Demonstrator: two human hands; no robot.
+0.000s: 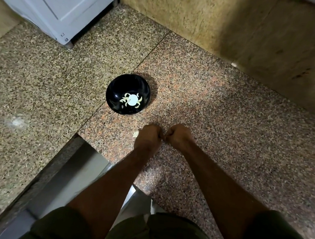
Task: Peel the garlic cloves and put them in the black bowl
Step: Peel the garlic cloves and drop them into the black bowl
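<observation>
Nearest the camera, two bare forearms reach out from dark olive short sleeves over the speckled pinkish-brown granite table (218, 124). The near edge of that slab is stepped: it drops off to the left of the arms into a grey metal recess (77, 169), so the left elbow has little ledge under it.

The left hand (148, 137) and the right hand (179, 135) sit knuckle to knuckle, both curled tight, their fingertips meeting in the narrow gap between them. Each grip looks closed to a pinch. Whatever they hold is hidden behind the knuckles, so I cannot tell for certain, though it is most likely one garlic clove being skinned. A pale scrap of garlic or skin (136, 134) lies on the stone just beside the left hand.

The step in hand seems to be peeling. The next move would call for freeing the clove from its skin, then carrying it forward and a little left to drop it.

Farther out stands the round glossy black bowl (117, 89), apart from the hands, with a handful of peeled pale garlic cloves (125, 99) already lying around a white spot at its bottom. The path to it is open stone.

Beyond, a white-grey appliance (58, 7) stands at far left, and a mottled tan stone wall (216, 26) closes the back and right.
</observation>
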